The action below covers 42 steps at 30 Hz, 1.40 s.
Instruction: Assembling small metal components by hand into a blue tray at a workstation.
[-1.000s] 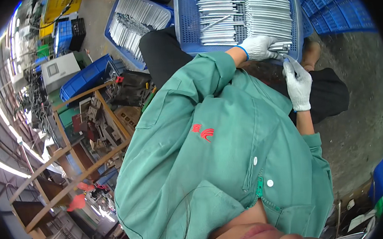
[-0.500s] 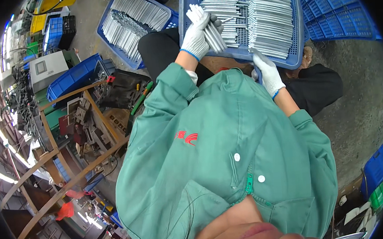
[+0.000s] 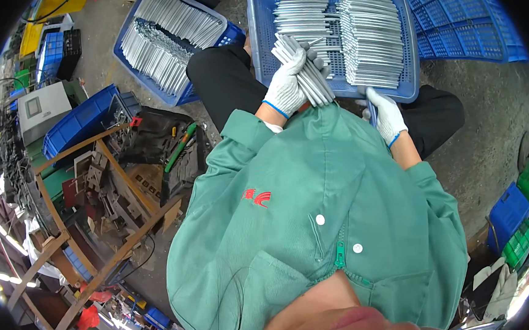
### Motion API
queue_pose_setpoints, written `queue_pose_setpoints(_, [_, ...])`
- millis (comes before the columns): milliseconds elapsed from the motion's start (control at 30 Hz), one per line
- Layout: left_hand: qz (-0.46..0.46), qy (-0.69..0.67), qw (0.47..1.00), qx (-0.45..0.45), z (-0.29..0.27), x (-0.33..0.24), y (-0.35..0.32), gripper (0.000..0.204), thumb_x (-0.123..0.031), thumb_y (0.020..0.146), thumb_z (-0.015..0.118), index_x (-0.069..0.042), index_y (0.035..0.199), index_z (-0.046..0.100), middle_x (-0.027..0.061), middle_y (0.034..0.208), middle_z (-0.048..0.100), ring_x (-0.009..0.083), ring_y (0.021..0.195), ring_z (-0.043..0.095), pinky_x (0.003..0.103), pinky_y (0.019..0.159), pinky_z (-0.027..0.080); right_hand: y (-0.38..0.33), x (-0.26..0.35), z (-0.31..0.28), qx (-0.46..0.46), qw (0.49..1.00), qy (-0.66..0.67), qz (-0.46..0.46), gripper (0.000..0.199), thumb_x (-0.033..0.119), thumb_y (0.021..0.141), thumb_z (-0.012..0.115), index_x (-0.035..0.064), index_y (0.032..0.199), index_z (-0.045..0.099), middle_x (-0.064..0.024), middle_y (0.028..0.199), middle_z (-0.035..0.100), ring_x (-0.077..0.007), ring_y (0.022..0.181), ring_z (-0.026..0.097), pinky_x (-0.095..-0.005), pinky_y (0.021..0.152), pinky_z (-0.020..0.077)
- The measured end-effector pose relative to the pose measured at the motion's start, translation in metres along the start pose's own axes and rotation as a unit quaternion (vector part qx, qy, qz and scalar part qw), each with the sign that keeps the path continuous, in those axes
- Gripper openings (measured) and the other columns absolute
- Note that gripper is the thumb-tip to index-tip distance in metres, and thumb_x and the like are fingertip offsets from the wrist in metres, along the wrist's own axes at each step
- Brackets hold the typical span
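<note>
A blue perforated basket (image 3: 259,49) rests on my lap and holds two stacked rows of grey metal rods (image 3: 371,38). My left hand (image 3: 285,91), in a white glove, is closed around a bundle of the same rods (image 3: 311,71), which sits tilted over the basket's near left part. My right hand (image 3: 386,115), also gloved, grips the basket's near rim at its right side. My green jacket fills the lower middle of the view and hides my forearms.
A second blue crate (image 3: 130,28) full of rods lies on the floor to the left. Empty blue baskets (image 3: 458,16) sit at the upper right. A wooden-framed bench (image 3: 97,183) cluttered with tools and blue bins (image 3: 76,124) stands on the left, and small crates (image 3: 508,215) at the right.
My hands, close together at the basket's near right a second ago, have parted. The left hand carried the rod bundle to the left, and the right hand dropped onto the near rim.
</note>
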<state>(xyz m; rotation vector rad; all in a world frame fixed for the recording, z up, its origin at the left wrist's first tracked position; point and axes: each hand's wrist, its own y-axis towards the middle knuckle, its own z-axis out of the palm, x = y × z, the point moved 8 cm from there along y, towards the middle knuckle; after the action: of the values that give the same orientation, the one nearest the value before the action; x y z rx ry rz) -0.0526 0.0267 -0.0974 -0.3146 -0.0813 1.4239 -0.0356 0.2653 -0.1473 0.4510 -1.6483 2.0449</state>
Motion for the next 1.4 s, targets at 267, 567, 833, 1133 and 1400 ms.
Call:
queue_pose_setpoints(267, [0.048, 0.036, 0.998, 0.014, 0.072, 0.006, -0.001, 0.025, -0.019, 0.106, 0.062, -0.012, 0.129, 0.056, 0.0053, 0.106, 0.065, 0.0229, 0.096, 0.067, 0.047, 0.099, 0.058, -0.026, 0.035, 0.078, 0.096, 0.989, 0.099, -0.055, 0.032, 0.026, 0.107, 0.059, 0.0015, 0.126, 0.066, -0.0115, 0.101, 0.070, -0.0120, 0.063, 0.057, -0.0254, 0.058, 0.0472])
queue_pose_setpoints(567, [0.083, 0.216, 0.972, 0.036, 0.103, 0.015, -0.008, 0.028, -0.018, 0.104, 0.066, -0.005, 0.127, 0.060, 0.0060, 0.099, 0.067, 0.0198, 0.092, 0.068, 0.036, 0.090, 0.058, 0.020, -0.001, 0.107, 0.172, 0.950, 0.262, -0.004, 0.027, 0.021, 0.105, 0.059, 0.0029, 0.124, 0.068, -0.0063, 0.099, 0.069, -0.0153, 0.080, 0.063, -0.0245, 0.071, 0.0505])
queue_pose_setpoints(833, [0.075, 0.574, 0.815, -0.012, 0.090, -0.039, -0.027, 0.020, -0.009, 0.098, 0.069, 0.000, 0.116, 0.069, 0.0059, 0.095, 0.073, 0.0146, 0.084, 0.066, 0.026, 0.080, 0.055, -0.066, 0.113, 0.096, 0.055, 0.882, -0.276, -0.378, 0.027, 0.018, 0.100, 0.065, -0.0005, 0.119, 0.071, -0.0078, 0.092, 0.074, -0.0184, 0.067, 0.064, -0.0284, 0.064, 0.0504])
queue_pose_setpoints(1133, [0.100, 0.834, 0.542, 0.023, 0.084, -0.059, -0.051, 0.025, -0.004, 0.087, 0.077, -0.003, 0.112, 0.073, 0.0039, 0.095, 0.076, 0.0167, 0.074, 0.065, 0.029, 0.069, 0.052, -0.133, 0.129, 0.122, 0.048, 0.637, -0.568, -0.520, 0.025, 0.019, 0.090, 0.071, 0.0043, 0.110, 0.077, -0.0099, 0.088, 0.078, -0.0268, 0.064, 0.067, -0.0346, 0.062, 0.0501])
queue_pose_setpoints(1400, [0.135, 0.877, 0.458, 0.048, 0.090, -0.059, -0.057, 0.032, -0.003, 0.079, 0.080, -0.007, 0.110, 0.074, 0.0038, 0.091, 0.074, 0.0222, 0.073, 0.065, 0.033, 0.073, 0.052, -0.125, 0.123, 0.128, 0.076, 0.609, -0.628, -0.479, 0.027, 0.026, 0.092, 0.067, 0.0045, 0.106, 0.077, -0.0120, 0.086, 0.077, -0.0328, 0.066, 0.069, -0.0387, 0.062, 0.0502])
